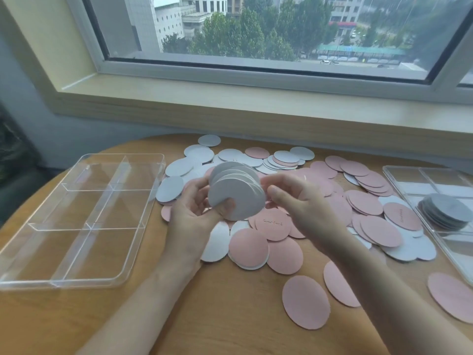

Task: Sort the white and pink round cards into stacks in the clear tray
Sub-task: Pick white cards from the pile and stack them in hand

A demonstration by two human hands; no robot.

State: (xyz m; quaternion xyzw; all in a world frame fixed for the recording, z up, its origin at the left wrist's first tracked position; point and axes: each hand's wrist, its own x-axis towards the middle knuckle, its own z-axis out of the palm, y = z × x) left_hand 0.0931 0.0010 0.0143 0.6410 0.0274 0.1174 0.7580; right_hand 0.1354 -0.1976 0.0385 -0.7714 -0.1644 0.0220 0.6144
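Fingers [204,190] grip fanned white cards [238,198].

So the round cards come in two colours: plain white ones [236,198] and dusty pink ones [248,248], all mixed up. One pink card [273,224] has tiny darker lettering on it, too small to read. The tray [33,280] is see-through and colourless, the table [217,316] is warm light-brown wood grain, and the window frame [230,70] is white.
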